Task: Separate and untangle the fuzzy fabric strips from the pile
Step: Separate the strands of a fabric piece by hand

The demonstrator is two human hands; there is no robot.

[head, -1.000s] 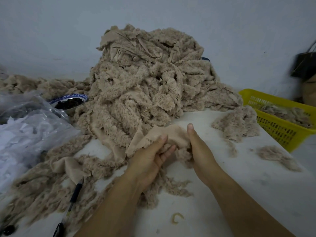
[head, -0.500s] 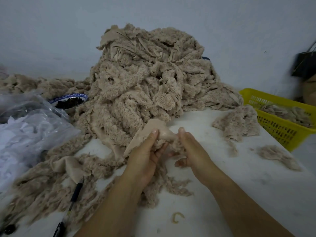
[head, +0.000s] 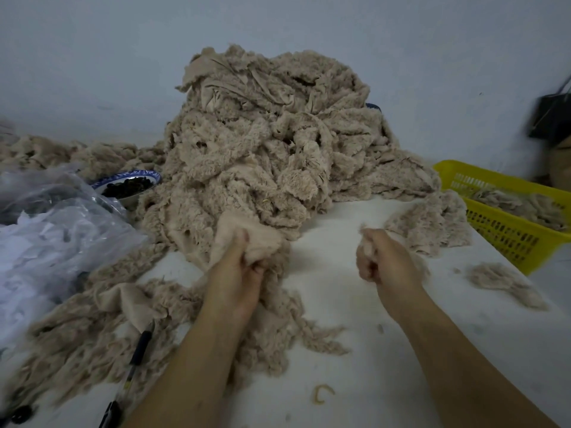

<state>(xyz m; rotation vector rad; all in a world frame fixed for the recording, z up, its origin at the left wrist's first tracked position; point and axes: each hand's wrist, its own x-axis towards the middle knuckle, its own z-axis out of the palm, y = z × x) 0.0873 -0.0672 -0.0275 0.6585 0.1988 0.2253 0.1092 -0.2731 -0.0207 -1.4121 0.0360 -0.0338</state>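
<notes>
Fingers [head: 258,265] of the left hand [head: 241,273] are curled tight and grip a smooth-backed strip [head: 247,242] at the near foot of the pile [head: 262,156]. The right hand [head: 383,264], well apart from the left over bare bench [head: 355,350], is fisted; its fingers [head: 364,268] pinch a tuft [head: 364,233] of beige fluff.

The pile is tall, tangled and beige, and sits back centre against the wall. More loose strips [head: 86,335] sprawl front left. A clear bag [head: 55,242] of white scraps lies far left. A yellow basket [head: 506,233] at the right edge holds more fuzz. A blue-rimmed bowl [head: 148,175] with dark contents sits between bag and pile. A pen [head: 137,356] lies on the loose strips. A small clump [head: 500,279] lies near the basket.
</notes>
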